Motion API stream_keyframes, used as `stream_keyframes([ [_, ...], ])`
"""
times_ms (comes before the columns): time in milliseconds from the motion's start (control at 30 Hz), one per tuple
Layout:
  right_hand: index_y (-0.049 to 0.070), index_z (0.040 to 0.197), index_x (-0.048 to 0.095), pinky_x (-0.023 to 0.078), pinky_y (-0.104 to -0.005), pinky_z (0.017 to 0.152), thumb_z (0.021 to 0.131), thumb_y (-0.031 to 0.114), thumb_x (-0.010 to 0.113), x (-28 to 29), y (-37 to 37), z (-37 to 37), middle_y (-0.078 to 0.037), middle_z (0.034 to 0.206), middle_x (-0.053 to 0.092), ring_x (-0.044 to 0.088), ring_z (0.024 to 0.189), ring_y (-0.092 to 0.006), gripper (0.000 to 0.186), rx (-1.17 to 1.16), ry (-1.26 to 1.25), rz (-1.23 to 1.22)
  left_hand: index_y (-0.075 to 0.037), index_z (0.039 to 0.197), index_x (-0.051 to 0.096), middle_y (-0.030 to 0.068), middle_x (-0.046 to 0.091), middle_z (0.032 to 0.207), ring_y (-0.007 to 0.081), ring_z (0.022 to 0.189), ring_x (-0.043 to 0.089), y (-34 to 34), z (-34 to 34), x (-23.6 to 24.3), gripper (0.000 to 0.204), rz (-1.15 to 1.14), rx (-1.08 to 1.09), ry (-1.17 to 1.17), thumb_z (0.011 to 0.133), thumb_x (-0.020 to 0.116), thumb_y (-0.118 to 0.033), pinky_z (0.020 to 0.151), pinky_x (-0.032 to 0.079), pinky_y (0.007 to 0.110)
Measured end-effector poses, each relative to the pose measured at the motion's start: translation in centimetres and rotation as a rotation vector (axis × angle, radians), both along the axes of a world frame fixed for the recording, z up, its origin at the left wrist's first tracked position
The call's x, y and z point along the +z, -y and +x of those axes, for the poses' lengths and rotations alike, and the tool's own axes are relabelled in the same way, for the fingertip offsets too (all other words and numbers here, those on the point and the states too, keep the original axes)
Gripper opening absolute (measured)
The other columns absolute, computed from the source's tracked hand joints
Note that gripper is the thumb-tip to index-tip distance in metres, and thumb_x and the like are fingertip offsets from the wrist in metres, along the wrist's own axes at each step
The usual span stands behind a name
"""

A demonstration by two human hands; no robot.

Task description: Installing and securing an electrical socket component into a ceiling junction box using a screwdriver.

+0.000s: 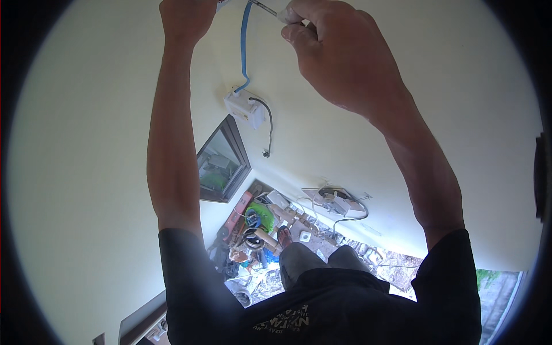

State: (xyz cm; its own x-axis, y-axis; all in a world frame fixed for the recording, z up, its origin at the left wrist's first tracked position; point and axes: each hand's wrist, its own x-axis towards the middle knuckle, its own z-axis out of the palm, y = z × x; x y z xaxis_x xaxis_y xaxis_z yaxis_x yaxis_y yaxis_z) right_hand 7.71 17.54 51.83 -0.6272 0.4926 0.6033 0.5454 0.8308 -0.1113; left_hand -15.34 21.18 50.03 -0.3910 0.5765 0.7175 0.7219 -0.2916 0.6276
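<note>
Both my arms reach up to the top edge of the view, near a pale wall. My right hand (342, 54) is closed on a screwdriver (265, 8), whose thin metal shaft points left toward the upper end of a blue conduit (244, 49). My left hand (188, 22) is left of the conduit. The top edge cuts off its fingers, and a small white piece beside them is mostly out of sight. Lower down, the conduit enters a white junction box (245, 108) on the wall. From that box hangs a short black cable (271, 127) with a frayed or bare-looking end.
A dark-framed window (234, 155) is below the junction box. Farther down the wall, an opening holds coiled dark cables (339, 201). On the cluttered floor below are a green bag (261, 215), a long red object (237, 217) and debris around my foot (284, 236).
</note>
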Motion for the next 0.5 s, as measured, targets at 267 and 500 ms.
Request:
stream_keyframes([
  [267,-0.002,0.106,0.059,0.032,-0.0228,0.037,0.102,0.013,0.055,2.9,1.6,-0.9,-0.006,0.073,0.055,0.044,0.047,-0.0058,0.016,0.015,-0.692,-1.291,-0.001,0.107,0.075,0.0104,0.075,0.089,0.0165,0.077,0.069,-1.6,-2.4,-0.7,0.018,0.146,-0.505,0.211,0.091,0.069,-0.006,0.073,0.055,0.032],
  [500,-0.003,0.118,0.061,0.050,-0.0315,0.051,0.105,0.018,0.054,1.9,1.3,2.4,-0.008,0.078,0.065,0.056,0.047,-0.0146,0.025,0.089,-0.158,-0.927,0.005,0.105,0.072,0.0127,0.074,0.088,0.0182,0.080,0.068,-1.4,-2.8,-1.7,0.021,0.111,-0.109,0.114,0.091,0.070,-0.010,0.075,0.053,0.032],
])
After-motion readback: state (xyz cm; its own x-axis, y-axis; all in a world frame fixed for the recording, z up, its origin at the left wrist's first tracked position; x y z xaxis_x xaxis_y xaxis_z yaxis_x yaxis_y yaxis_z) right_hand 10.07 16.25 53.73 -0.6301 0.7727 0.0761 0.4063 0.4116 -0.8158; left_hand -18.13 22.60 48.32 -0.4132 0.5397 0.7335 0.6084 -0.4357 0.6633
